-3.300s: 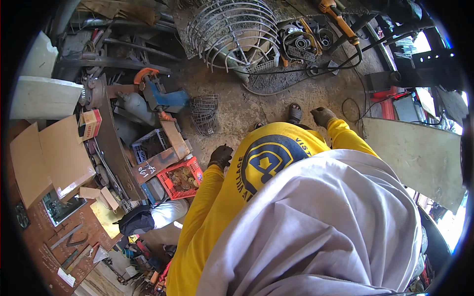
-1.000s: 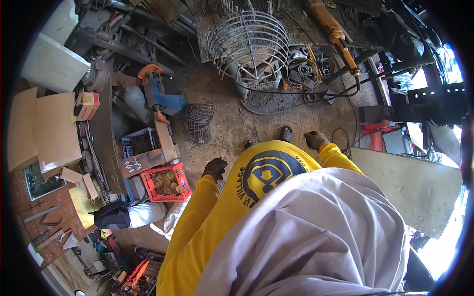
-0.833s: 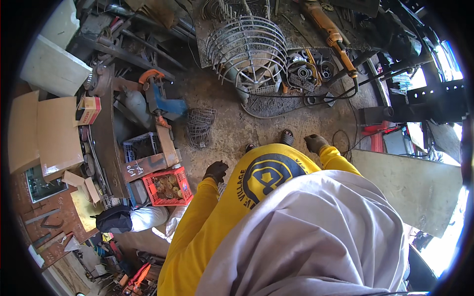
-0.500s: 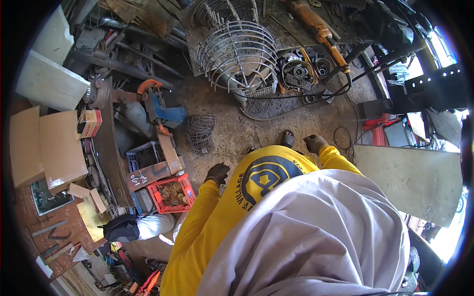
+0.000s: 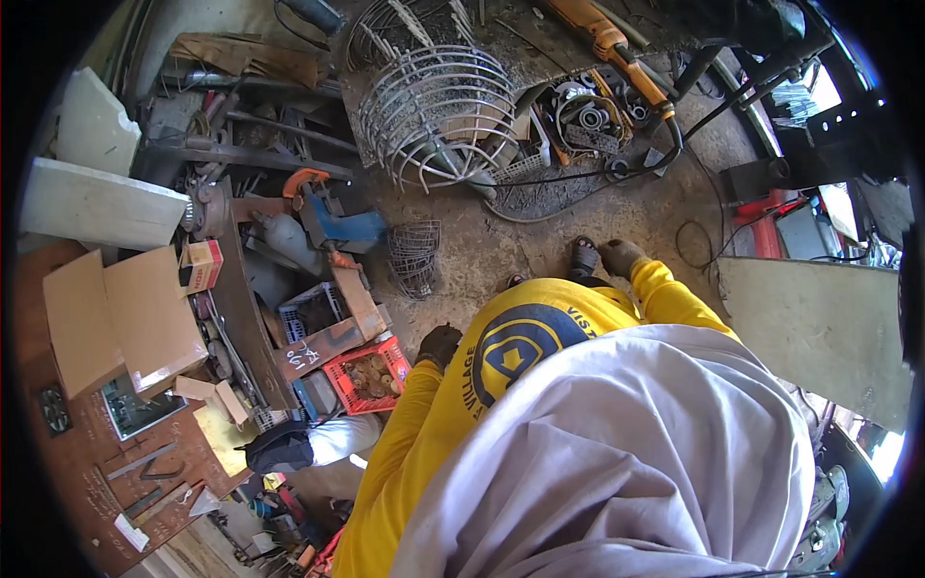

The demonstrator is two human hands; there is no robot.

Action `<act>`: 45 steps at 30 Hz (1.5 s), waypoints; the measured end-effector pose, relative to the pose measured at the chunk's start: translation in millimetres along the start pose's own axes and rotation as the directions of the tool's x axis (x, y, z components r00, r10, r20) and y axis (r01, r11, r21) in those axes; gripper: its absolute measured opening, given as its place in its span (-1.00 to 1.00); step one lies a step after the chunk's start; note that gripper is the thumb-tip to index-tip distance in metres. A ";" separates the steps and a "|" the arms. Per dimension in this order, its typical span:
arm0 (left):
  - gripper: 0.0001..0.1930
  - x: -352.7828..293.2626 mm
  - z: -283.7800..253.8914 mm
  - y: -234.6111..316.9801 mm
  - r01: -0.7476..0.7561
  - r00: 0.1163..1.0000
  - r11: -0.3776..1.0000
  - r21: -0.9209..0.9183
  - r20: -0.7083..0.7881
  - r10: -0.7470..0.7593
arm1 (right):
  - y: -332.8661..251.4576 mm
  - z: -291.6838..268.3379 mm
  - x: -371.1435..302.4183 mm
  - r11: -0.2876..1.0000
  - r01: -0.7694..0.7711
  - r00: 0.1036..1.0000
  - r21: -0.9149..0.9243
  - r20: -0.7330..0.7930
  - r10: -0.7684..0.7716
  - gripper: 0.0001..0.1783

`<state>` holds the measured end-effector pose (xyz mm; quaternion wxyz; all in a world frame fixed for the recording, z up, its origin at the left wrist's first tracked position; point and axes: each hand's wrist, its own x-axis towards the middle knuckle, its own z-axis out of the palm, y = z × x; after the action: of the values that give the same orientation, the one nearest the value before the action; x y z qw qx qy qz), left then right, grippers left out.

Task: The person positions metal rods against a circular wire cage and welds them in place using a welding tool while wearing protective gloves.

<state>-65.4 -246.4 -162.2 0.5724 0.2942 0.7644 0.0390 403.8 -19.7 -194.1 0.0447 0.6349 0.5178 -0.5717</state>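
Note:
Both my arms, in yellow sleeves, hang beside my body. My left hand (image 5: pixel 439 346) is low at my left side, nearest the red plastic crate (image 5: pixel 367 377) of round metal pieces; a gap lies between them. Dark and seen from above, its fingers are hard to make out. My right hand (image 5: pixel 620 256) is in front of my right side, above the floor by my sandalled foot (image 5: pixel 584 255). Its fingers point down and are mostly hidden. No held thing shows at either hand. A wire basket (image 5: pixel 414 258) lies on the floor ahead to the left.
A round metal cage (image 5: pixel 445 116) stands ahead beside a low table with an orange power tool (image 5: pixel 617 48), its cable crossing the floor. A blue and orange clamp (image 5: pixel 337 220), cardboard box (image 5: pixel 125 318) and rusty bench (image 5: pixel 82 453) line the left. A pale board (image 5: pixel 814 332) is at right.
The view has shifted, so the benches and crate sit farther right in it. My left hand is now closer against my body, and my right hand is a little farther forward.

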 end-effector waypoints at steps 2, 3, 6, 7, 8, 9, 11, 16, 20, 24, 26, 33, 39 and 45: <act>-0.59 15.7 0.7 -24.9 -0.160 0.986 0.980 0.116 -0.032 0.165 | 9.8 8.7 31.7 0.961 0.244 0.969 0.127 -0.063 -0.238 -0.51; -0.59 19.1 -1.0 -51.2 -0.277 0.952 0.917 0.287 -0.044 0.302 | -24.9 8.7 20.8 0.897 0.175 0.983 0.405 -0.016 -0.184 -0.53; -0.58 21.4 -0.1 -61.8 -0.475 0.836 0.573 0.668 0.138 0.531 | -127.1 -14.2 -20.4 0.501 -0.114 0.971 0.858 0.202 -0.125 -0.42; -0.57 21.5 0.8 -53.6 -0.480 0.833 0.541 0.690 0.165 0.527 | -147.8 -16.9 -22.0 0.424 -0.109 0.943 0.899 0.228 -0.242 -0.39; -0.57 19.3 0.8 -41.2 -0.428 0.877 0.646 0.632 0.117 0.466 | -162.9 -18.5 -18.7 0.339 -0.112 0.903 0.934 0.239 -0.358 -0.35; -0.57 16.5 1.3 -23.8 -0.349 0.921 0.762 0.546 0.052 0.385 | -165.9 -11.7 6.6 0.385 0.165 0.852 0.908 0.065 -0.519 -0.34; -0.56 1.9 5.8 0.1 -0.167 0.977 0.918 0.360 -0.064 0.203 | -188.4 -1.2 15.4 0.331 0.267 0.760 0.905 0.014 -0.650 -0.34; -0.55 -44.0 12.5 73.9 0.079 0.985 0.992 0.103 -0.163 -0.062 | -256.2 -11.0 -26.1 0.186 -0.040 0.734 0.982 0.155 -0.662 -0.35; -0.53 -56.0 18.9 83.8 0.079 0.986 0.989 0.126 -0.157 -0.059 | -263.3 -9.3 -32.2 0.062 -0.032 0.741 0.998 0.066 -0.668 -0.47; -0.54 -8.5 27.4 -46.4 -0.071 0.976 0.969 0.235 -0.183 0.116 | -269.0 -13.7 -33.1 0.039 -0.126 0.705 0.991 0.117 -0.699 -0.53; -0.54 1.7 27.1 -52.8 -0.132 0.981 0.912 0.389 -0.083 0.177 | -274.3 -17.6 -43.7 -0.027 -0.157 0.710 0.987 0.094 -0.698 -0.56; -0.54 8.6 11.5 -71.1 -0.370 0.902 0.559 0.742 0.143 0.408 | -277.4 -14.0 -35.7 -0.086 -0.103 0.684 0.991 0.008 -0.729 -0.61; -0.50 -28.6 13.5 63.6 0.056 0.991 0.968 0.246 -0.132 -0.024 | -270.1 -17.0 -30.7 0.012 -0.035 0.708 0.999 0.034 -0.705 -0.58; -0.51 -53.3 8.8 110.1 0.013 0.987 0.988 0.153 -0.159 0.012 | -262.5 -30.3 -31.8 0.119 -0.097 0.643 0.988 0.154 -0.751 -0.41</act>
<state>-3.7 -184.5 -76.2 0.4849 0.3331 0.8086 0.0035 244.3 101.4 -18.7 -0.3241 0.1255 0.1323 -0.9283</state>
